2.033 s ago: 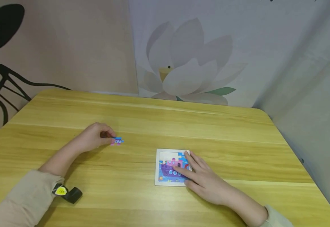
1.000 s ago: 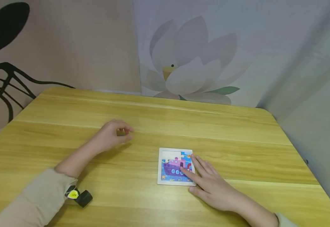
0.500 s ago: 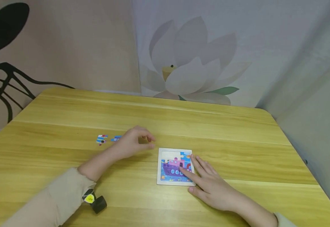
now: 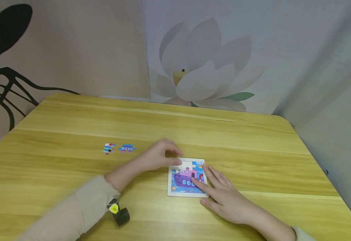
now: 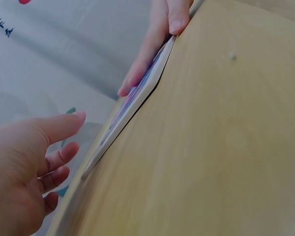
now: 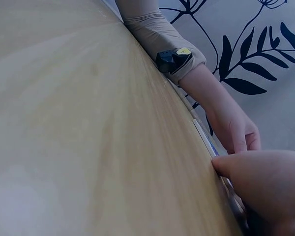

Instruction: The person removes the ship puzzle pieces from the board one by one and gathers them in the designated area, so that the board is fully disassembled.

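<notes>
A square jigsaw puzzle showing a purple and pink ship lies in a white frame on the table, with a pale bare area at its upper left. My left hand hovers over the frame's upper left corner, thumb stretched out and fingers loosely bent; the left wrist view shows nothing between them. My right hand rests at the frame's right side, its index finger lying on the puzzle picture. Two loose puzzle pieces lie to the left: a striped blue piece and a multicoloured piece.
The wooden table stretches out around the frame, with a wall with a painted flower behind it. A black wrist camera hangs from the left sleeve, close above the tabletop.
My left hand has moved right from the blue piece, where its fingers were touching it, to the puzzle frame. Both loose pieces now show uncovered. The right hand has shifted slightly, then stayed still.
</notes>
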`<act>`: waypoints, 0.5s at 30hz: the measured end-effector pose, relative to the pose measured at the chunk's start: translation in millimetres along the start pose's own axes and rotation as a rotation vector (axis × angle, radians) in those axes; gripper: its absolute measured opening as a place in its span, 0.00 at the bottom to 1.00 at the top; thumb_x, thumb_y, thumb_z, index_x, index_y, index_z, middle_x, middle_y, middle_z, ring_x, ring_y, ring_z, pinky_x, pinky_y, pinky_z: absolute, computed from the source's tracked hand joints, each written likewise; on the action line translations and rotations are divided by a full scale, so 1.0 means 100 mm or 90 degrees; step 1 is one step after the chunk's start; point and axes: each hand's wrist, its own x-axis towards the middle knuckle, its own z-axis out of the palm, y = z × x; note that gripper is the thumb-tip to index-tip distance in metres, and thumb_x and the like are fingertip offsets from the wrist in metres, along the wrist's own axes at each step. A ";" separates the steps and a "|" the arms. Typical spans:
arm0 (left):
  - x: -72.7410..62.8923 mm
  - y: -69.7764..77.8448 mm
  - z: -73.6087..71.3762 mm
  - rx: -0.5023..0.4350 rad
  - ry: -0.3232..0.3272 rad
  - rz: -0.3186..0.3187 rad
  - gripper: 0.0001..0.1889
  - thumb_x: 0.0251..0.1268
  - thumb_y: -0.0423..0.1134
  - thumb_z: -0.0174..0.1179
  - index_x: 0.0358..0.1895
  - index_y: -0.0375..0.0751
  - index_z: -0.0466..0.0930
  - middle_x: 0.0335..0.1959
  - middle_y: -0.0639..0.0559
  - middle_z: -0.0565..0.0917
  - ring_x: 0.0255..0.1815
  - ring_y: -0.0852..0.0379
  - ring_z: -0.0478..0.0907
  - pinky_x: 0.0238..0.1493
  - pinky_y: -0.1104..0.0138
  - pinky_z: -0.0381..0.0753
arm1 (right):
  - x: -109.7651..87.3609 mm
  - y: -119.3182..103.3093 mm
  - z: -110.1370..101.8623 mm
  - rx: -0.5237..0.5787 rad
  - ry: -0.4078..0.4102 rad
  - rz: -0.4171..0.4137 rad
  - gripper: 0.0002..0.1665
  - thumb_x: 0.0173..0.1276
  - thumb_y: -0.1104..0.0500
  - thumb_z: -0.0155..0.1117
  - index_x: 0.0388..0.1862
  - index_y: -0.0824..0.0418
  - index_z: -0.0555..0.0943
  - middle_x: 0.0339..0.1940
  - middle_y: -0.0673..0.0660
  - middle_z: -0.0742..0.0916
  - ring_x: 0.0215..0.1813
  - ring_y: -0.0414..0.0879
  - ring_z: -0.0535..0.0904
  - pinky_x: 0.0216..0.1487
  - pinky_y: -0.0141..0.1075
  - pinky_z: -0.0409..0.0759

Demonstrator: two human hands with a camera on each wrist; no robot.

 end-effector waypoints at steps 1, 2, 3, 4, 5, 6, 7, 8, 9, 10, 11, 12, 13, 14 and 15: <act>0.02 0.00 0.02 -0.001 -0.005 0.005 0.09 0.57 0.40 0.70 0.40 0.44 0.87 0.37 0.58 0.83 0.44 0.57 0.72 0.46 0.61 0.73 | 0.00 0.00 0.00 0.000 0.000 -0.001 0.32 0.76 0.40 0.42 0.76 0.38 0.53 0.78 0.57 0.43 0.77 0.54 0.35 0.70 0.56 0.40; 0.03 0.00 0.04 -0.001 -0.010 0.008 0.09 0.57 0.40 0.70 0.40 0.44 0.87 0.37 0.58 0.83 0.44 0.58 0.72 0.46 0.62 0.73 | 0.00 0.00 0.00 0.002 0.000 -0.001 0.32 0.76 0.40 0.42 0.76 0.38 0.53 0.78 0.57 0.43 0.77 0.54 0.35 0.70 0.56 0.40; 0.05 0.00 0.06 0.000 -0.013 0.012 0.09 0.57 0.40 0.70 0.40 0.44 0.87 0.37 0.58 0.83 0.44 0.58 0.72 0.46 0.62 0.73 | 0.00 0.00 0.00 0.004 -0.001 -0.002 0.32 0.76 0.40 0.42 0.76 0.38 0.53 0.78 0.57 0.43 0.77 0.54 0.35 0.70 0.56 0.40; 0.07 0.01 0.08 0.001 -0.017 0.015 0.09 0.57 0.39 0.70 0.41 0.44 0.87 0.36 0.59 0.82 0.43 0.58 0.72 0.45 0.62 0.73 | 0.00 0.01 0.00 0.005 -0.002 -0.002 0.32 0.76 0.40 0.42 0.76 0.38 0.53 0.78 0.57 0.43 0.77 0.54 0.35 0.70 0.56 0.40; 0.08 0.01 0.09 0.003 -0.020 0.017 0.09 0.56 0.39 0.70 0.41 0.44 0.87 0.36 0.59 0.82 0.42 0.58 0.71 0.44 0.63 0.73 | 0.00 0.01 0.00 0.007 -0.002 -0.003 0.32 0.76 0.40 0.42 0.76 0.38 0.53 0.78 0.57 0.43 0.77 0.54 0.35 0.70 0.56 0.40; 0.10 0.01 0.11 0.003 -0.022 0.020 0.09 0.56 0.39 0.70 0.41 0.44 0.87 0.35 0.59 0.82 0.42 0.58 0.71 0.44 0.63 0.73 | 0.00 0.01 0.00 0.008 -0.002 -0.004 0.32 0.76 0.40 0.42 0.76 0.38 0.53 0.78 0.57 0.43 0.77 0.54 0.35 0.70 0.56 0.40; 0.11 0.02 0.12 0.006 -0.024 0.022 0.09 0.56 0.39 0.70 0.40 0.45 0.87 0.35 0.60 0.82 0.42 0.59 0.71 0.44 0.63 0.73 | 0.00 0.01 0.00 0.009 -0.002 -0.005 0.32 0.76 0.40 0.42 0.76 0.38 0.53 0.78 0.57 0.43 0.77 0.54 0.35 0.70 0.56 0.40; 0.12 0.02 0.14 0.010 -0.025 0.026 0.09 0.56 0.39 0.71 0.40 0.45 0.87 0.35 0.60 0.81 0.41 0.59 0.71 0.43 0.63 0.73 | 0.00 0.01 0.00 0.009 -0.001 -0.005 0.32 0.76 0.40 0.42 0.76 0.38 0.53 0.78 0.57 0.43 0.77 0.54 0.35 0.70 0.56 0.40; 0.14 0.03 0.15 0.011 -0.027 0.030 0.09 0.55 0.39 0.71 0.40 0.45 0.87 0.35 0.60 0.81 0.41 0.59 0.71 0.43 0.63 0.72 | 0.00 0.01 0.00 0.009 0.000 -0.006 0.32 0.76 0.40 0.42 0.76 0.38 0.53 0.78 0.57 0.43 0.77 0.54 0.35 0.70 0.56 0.40; 0.15 0.03 0.16 0.012 -0.030 0.035 0.09 0.55 0.39 0.71 0.40 0.45 0.87 0.35 0.60 0.81 0.41 0.59 0.70 0.43 0.62 0.72 | 0.00 0.02 0.00 0.009 0.000 -0.007 0.32 0.76 0.40 0.42 0.76 0.38 0.53 0.78 0.57 0.43 0.77 0.54 0.35 0.70 0.56 0.40; 0.16 0.04 0.17 0.014 -0.032 0.038 0.09 0.55 0.39 0.71 0.39 0.45 0.87 0.35 0.60 0.82 0.41 0.59 0.70 0.44 0.62 0.72 | 0.00 0.02 0.00 0.009 0.001 -0.008 0.32 0.76 0.41 0.42 0.76 0.38 0.53 0.78 0.57 0.43 0.77 0.54 0.35 0.70 0.56 0.40; 0.18 0.04 0.19 0.016 -0.036 0.042 0.09 0.55 0.39 0.71 0.39 0.45 0.87 0.35 0.60 0.82 0.42 0.59 0.70 0.44 0.62 0.72 | 0.00 0.02 0.00 0.009 0.002 -0.008 0.32 0.76 0.41 0.43 0.76 0.38 0.53 0.78 0.57 0.43 0.77 0.54 0.35 0.70 0.56 0.40; 0.19 0.04 0.20 0.019 -0.039 0.045 0.09 0.55 0.39 0.71 0.39 0.45 0.87 0.35 0.61 0.82 0.42 0.60 0.70 0.44 0.63 0.71 | 0.00 0.02 0.00 0.008 0.002 -0.007 0.32 0.76 0.40 0.42 0.76 0.38 0.53 0.78 0.57 0.43 0.77 0.54 0.35 0.70 0.56 0.40; 0.21 0.05 0.21 0.019 -0.042 0.047 0.09 0.55 0.39 0.71 0.39 0.44 0.87 0.35 0.61 0.82 0.42 0.60 0.70 0.45 0.63 0.71 | 0.00 0.02 0.00 0.007 0.002 -0.007 0.32 0.76 0.40 0.42 0.76 0.38 0.53 0.78 0.57 0.43 0.77 0.54 0.35 0.70 0.56 0.40; 0.22 0.05 0.22 0.021 -0.046 0.048 0.08 0.55 0.39 0.71 0.39 0.44 0.87 0.36 0.61 0.82 0.42 0.60 0.70 0.45 0.63 0.71 | 0.00 0.02 0.00 0.006 0.002 -0.007 0.32 0.76 0.40 0.42 0.76 0.38 0.53 0.78 0.57 0.43 0.77 0.53 0.35 0.70 0.56 0.40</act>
